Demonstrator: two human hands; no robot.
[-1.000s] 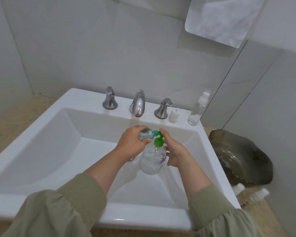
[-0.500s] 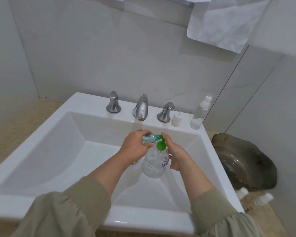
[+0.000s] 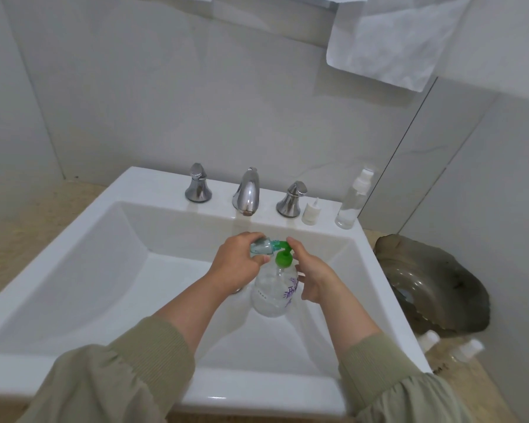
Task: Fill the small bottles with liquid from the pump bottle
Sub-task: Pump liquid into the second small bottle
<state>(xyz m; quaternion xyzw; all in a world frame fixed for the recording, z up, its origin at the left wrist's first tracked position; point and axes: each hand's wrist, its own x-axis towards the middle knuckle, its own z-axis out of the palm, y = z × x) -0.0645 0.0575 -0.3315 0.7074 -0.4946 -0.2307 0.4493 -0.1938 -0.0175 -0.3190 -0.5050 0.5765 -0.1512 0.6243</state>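
one small bottle (image 3: 261,248) seems mid-fill: left hand (image 3: 237,265) pinches it, right hand (image 3: 312,274) grips pump bottle (image 3: 274,293) (dropper (image 3: 311,213), sprayer (image 3: 351,203) wait, 1 o'clock).

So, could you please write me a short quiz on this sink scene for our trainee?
1. Fill in: the pump bottle has a ___ pump head.
2. Multiple choice: the left hand holds A) a small translucent bottle B) a sponge C) a faucet handle.
3. True or false: the pump bottle stands untouched on a shelf.
Key: 1 green; 2 A; 3 false, the right hand grips it down in the basin.
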